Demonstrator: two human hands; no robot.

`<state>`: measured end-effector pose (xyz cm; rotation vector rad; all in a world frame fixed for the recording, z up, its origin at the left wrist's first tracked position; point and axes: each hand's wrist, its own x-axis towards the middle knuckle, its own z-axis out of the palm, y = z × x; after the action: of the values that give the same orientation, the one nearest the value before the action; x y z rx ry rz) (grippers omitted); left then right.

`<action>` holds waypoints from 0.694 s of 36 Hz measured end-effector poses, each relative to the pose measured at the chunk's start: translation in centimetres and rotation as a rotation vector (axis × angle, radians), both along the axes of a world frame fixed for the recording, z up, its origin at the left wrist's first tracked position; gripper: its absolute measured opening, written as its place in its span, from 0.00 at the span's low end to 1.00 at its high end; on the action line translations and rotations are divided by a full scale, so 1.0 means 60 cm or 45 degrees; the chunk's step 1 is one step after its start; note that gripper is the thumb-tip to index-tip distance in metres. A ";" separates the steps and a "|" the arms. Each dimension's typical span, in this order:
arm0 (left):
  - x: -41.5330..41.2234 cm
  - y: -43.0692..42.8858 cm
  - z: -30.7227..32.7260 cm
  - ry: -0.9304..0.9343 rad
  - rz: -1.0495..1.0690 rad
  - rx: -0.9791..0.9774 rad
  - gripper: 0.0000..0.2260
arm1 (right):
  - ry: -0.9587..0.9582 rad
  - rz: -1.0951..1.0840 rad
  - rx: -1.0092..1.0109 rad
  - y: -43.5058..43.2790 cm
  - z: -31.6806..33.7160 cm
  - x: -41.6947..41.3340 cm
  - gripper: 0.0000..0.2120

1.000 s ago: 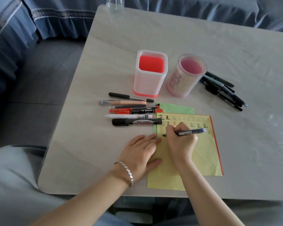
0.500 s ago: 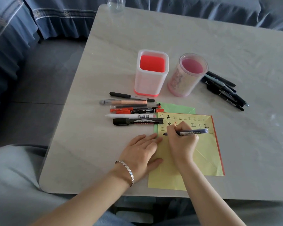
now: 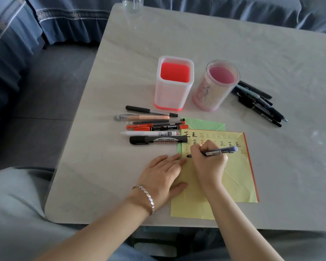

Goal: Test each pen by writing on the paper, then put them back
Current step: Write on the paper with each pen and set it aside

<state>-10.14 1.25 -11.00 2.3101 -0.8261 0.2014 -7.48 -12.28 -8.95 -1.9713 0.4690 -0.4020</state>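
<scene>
The right hand (image 3: 209,162) grips a pen (image 3: 218,152), fingers and thumb curled round its barrel, its dark tip touching the yellow paper (image 3: 233,176) near the left edge and its blue end pointing right. The left hand (image 3: 162,176) lies flat with straight fingers just beside the right one, fingertips and thumb pressing on the paper's left edge, palm on the table (image 3: 271,53). A silver bracelet (image 3: 147,196) circles the left wrist. Rows of small written characters run along the top of the paper, most black or faint, one red. A green sheet (image 3: 203,124) peeks out from under the paper's top left corner. Just left of the paper lies a row of pens (image 3: 151,121), side by side and pointing left to right; nearest the hands is a thick black marker (image 3: 158,140), its right end touching the paper, then a white pen (image 3: 149,133), then red, clear and black ones. Behind the row stand a square holder (image 3: 174,83) with a red floor and, to its right, a round holder (image 3: 215,85) with a pink floor, both upright with no pens inside. A heap of dark pens (image 3: 260,104) lies to the right of the round holder. A clear bottle (image 3: 132,2) stands at the table's far edge, before blue fabric
</scene>
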 end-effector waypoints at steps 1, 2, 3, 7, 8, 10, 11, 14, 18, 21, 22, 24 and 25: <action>0.000 0.000 0.000 0.001 0.000 -0.002 0.10 | -0.001 0.006 -0.009 0.000 -0.001 0.000 0.22; 0.000 0.000 0.000 0.001 -0.001 -0.004 0.10 | -0.002 0.006 -0.020 0.000 -0.001 0.000 0.22; 0.000 0.000 0.000 -0.001 -0.001 -0.005 0.10 | -0.005 -0.001 -0.030 0.000 -0.002 0.000 0.22; 0.001 0.000 0.002 0.005 0.002 0.005 0.10 | -0.002 -0.089 -0.045 0.001 0.000 0.000 0.22; 0.000 0.000 0.003 0.012 0.000 0.007 0.10 | 0.000 -0.106 -0.047 0.001 0.000 -0.001 0.22; 0.000 0.000 0.005 0.022 -0.004 0.009 0.11 | -0.006 -0.121 -0.063 0.001 0.000 -0.001 0.22; 0.000 0.000 0.006 0.026 -0.005 0.009 0.11 | -0.007 -0.125 -0.066 0.000 -0.001 -0.001 0.22; 0.000 0.000 0.007 0.040 -0.008 0.013 0.10 | -0.025 -0.153 -0.002 -0.001 0.001 -0.001 0.21; 0.000 0.001 0.012 0.077 -0.011 0.014 0.10 | -0.091 -0.219 0.222 0.000 0.017 -0.002 0.18; 0.000 0.001 0.012 0.086 -0.006 0.041 0.09 | -0.117 -0.208 0.328 -0.002 0.034 -0.008 0.13; 0.000 0.001 0.009 0.092 -0.005 0.052 0.09 | -0.117 -0.204 0.360 -0.007 0.038 -0.013 0.13; 0.000 0.001 0.008 0.074 0.016 0.088 0.15 | -0.090 -0.170 0.387 -0.024 0.041 -0.024 0.12; -0.001 0.001 0.007 0.075 0.020 0.100 0.18 | -0.058 -0.135 0.372 -0.035 0.043 -0.030 0.12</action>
<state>-10.19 1.30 -10.57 2.3846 -0.7991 0.1092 -9.28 -14.38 -6.39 -1.6571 0.5711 -0.4192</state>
